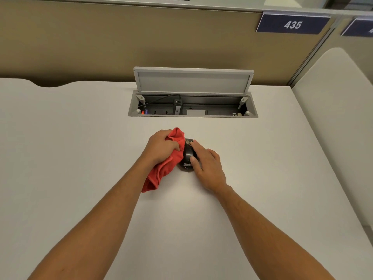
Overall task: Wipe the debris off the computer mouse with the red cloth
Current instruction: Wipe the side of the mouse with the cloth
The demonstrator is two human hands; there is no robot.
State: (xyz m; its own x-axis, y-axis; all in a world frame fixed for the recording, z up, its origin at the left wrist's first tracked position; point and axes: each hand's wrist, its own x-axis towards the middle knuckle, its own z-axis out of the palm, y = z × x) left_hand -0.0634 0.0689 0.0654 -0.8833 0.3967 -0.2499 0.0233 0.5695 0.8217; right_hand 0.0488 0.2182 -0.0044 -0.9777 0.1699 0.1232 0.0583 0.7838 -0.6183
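Note:
A black computer mouse (188,156) lies on the white desk (80,138), its front end pointing away from me and showing pale specks of debris. My left hand (161,145) is closed around a bunched red cloth (163,168), which presses against the mouse's left side and trails toward me on the desk. My right hand (207,164) grips the mouse from the right, thumb on its top and fingers along its far side. The mouse's right flank is hidden under that hand.
An open cable tray (192,107) with its grey lid raised sits in the desk just beyond the mouse, holding plugs and a cable. A brown partition (121,41) backs the desk. A white divider (339,98) rises along the right edge.

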